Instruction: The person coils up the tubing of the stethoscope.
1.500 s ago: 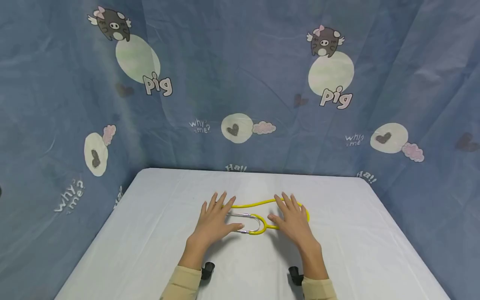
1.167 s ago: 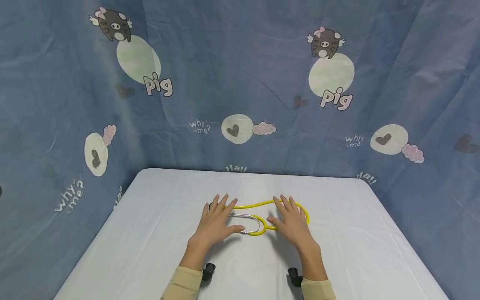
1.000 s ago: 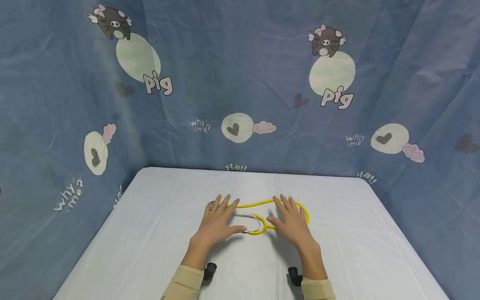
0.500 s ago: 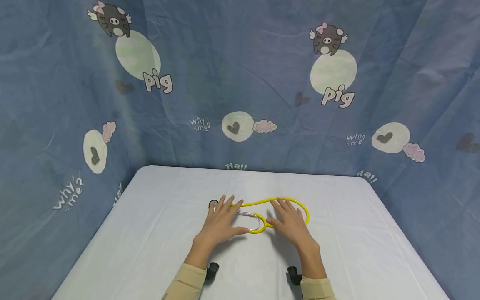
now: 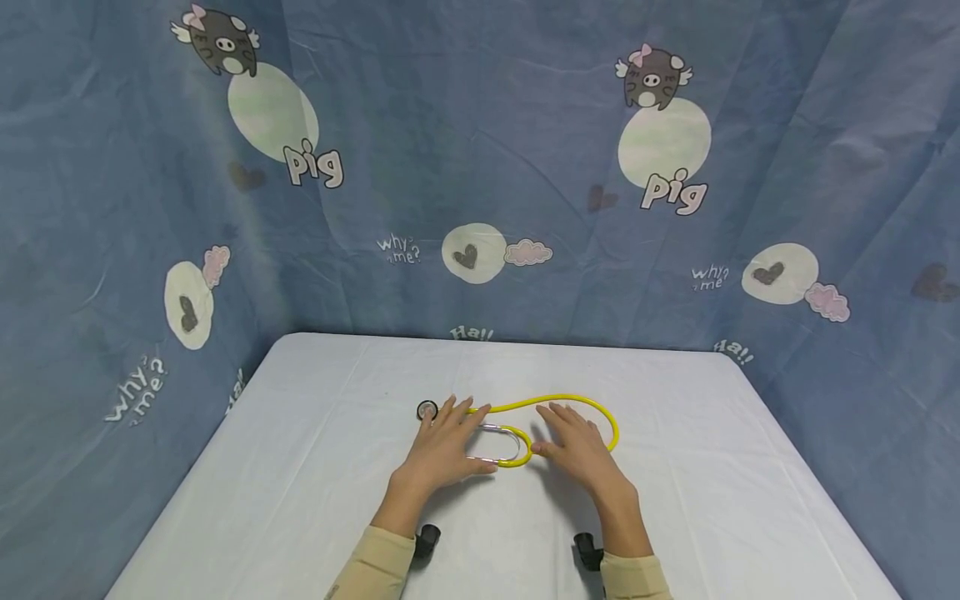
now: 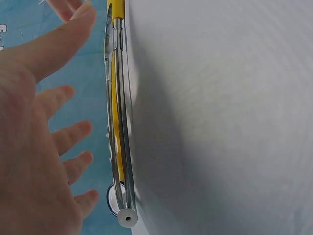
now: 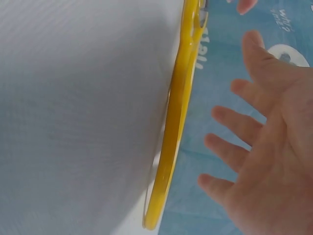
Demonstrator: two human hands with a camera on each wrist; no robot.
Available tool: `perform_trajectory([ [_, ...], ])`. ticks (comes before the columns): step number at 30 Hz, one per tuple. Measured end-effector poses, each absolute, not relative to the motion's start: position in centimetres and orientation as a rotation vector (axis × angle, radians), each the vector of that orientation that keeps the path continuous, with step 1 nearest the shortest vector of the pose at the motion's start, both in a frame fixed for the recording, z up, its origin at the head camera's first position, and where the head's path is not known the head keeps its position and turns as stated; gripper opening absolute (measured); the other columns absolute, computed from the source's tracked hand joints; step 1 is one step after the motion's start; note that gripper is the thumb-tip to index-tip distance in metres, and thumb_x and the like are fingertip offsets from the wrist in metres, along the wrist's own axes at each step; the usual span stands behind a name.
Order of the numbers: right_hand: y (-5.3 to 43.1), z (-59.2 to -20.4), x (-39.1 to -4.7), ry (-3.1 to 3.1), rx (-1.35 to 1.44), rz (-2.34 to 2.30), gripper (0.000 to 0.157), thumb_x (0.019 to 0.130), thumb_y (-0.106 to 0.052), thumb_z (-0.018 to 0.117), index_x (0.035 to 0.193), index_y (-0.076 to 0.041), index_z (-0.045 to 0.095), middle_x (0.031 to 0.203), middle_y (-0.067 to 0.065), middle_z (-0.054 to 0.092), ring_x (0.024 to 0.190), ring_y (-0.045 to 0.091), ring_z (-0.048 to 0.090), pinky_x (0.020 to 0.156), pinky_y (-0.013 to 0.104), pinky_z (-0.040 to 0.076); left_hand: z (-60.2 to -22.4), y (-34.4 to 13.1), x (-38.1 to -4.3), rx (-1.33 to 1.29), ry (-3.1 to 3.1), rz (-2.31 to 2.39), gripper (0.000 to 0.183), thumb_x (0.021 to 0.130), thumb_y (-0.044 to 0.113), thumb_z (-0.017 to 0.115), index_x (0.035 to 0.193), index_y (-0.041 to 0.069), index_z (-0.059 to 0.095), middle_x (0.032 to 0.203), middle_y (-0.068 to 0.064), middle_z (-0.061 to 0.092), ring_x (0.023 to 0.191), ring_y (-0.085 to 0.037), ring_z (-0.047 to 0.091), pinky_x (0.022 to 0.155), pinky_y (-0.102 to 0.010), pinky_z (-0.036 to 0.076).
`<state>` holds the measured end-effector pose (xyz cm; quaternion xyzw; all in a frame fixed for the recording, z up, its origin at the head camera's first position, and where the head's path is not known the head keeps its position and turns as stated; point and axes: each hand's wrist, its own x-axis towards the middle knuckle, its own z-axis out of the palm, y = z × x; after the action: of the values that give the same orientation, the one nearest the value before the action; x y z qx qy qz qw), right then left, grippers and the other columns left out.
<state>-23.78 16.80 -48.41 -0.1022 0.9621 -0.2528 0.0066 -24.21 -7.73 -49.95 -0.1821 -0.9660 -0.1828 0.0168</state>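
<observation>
A stethoscope (image 5: 577,397) with yellow tubing lies looped on the white table. Over its metal ear tubes is my left hand (image 5: 442,450), palm down with the fingers spread. The round chest piece (image 5: 427,409) shows just beyond those fingertips. In the left wrist view, a gap separates the hand from the ear tubes (image 6: 121,122) and a pale ear tip (image 6: 127,218). My right hand (image 5: 581,446) hovers above the tubing's stem, fingers spread. The right wrist view shows it apart from the yellow tubing (image 7: 173,127). Neither hand holds anything; the left hand hides part of the ear tubes.
The white cloth-covered table (image 5: 480,533) reaches back to a blue printed curtain (image 5: 480,150), which also hangs along the left and right sides. A black piece sits by each wrist, the left one (image 5: 427,540) and the right one (image 5: 588,550).
My left hand has shifted a little to the right, uncovering the chest piece. My right hand has drawn slightly back and left, baring more of the tubing loop. The stethoscope has stayed in place.
</observation>
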Motion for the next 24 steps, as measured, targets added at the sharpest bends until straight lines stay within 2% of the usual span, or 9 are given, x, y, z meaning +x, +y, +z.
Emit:
perform_trajectory([
  [6, 16.73, -48.73, -23.99, 3.027, -0.365, -0.749, 0.067, 0.084, -0.032, 0.078, 0.145, -0.017, 0.052, 0.152, 0.013, 0.048, 0.144, 0.036, 0.039, 0.117, 0.059, 0.028, -50.07, -7.67, -24.44, -0.582, -3.007, -0.556, 0.096, 0.071, 0.061, 0.081, 0.152, 0.029, 0.04, 0.159, -0.006, 0.038, 0.151, -0.035, 0.026, 0.12, -0.062, 0.017],
  [10, 16.62, -48.86, -23.99, 3.027, -0.395, -0.731, 0.072, 0.079, -0.027, 0.083, 0.144, -0.016, 0.053, 0.148, 0.012, 0.051, 0.139, 0.036, 0.046, 0.114, 0.054, 0.036, -50.26, -7.55, -24.48, -0.602, -3.026, -0.563, 0.097, 0.068, 0.056, 0.085, 0.151, 0.026, 0.043, 0.154, -0.008, 0.045, 0.146, -0.033, 0.036, 0.119, -0.059, 0.024],
  [16, 16.38, -48.98, -23.8, 2.976, -0.339, -0.725, 0.07, 0.081, -0.024, 0.082, 0.144, -0.017, 0.053, 0.147, 0.011, 0.053, 0.137, 0.036, 0.048, 0.113, 0.056, 0.036, -50.35, -7.5, -24.32, -0.613, -3.038, -0.543, 0.094, 0.065, 0.049, 0.089, 0.147, 0.025, 0.049, 0.143, -0.006, 0.056, 0.134, -0.028, 0.052, 0.114, -0.053, 0.035],
  [24, 16.26, -49.18, -23.86, 2.956, -0.304, -0.705, 0.07, 0.081, -0.024, 0.081, 0.144, -0.018, 0.053, 0.146, 0.013, 0.053, 0.136, 0.037, 0.048, 0.112, 0.054, 0.038, -50.27, -7.45, -24.3, -0.599, -3.026, -0.44, 0.091, 0.064, 0.049, 0.09, 0.144, 0.027, 0.052, 0.138, -0.005, 0.059, 0.128, -0.03, 0.056, 0.109, -0.052, 0.04],
])
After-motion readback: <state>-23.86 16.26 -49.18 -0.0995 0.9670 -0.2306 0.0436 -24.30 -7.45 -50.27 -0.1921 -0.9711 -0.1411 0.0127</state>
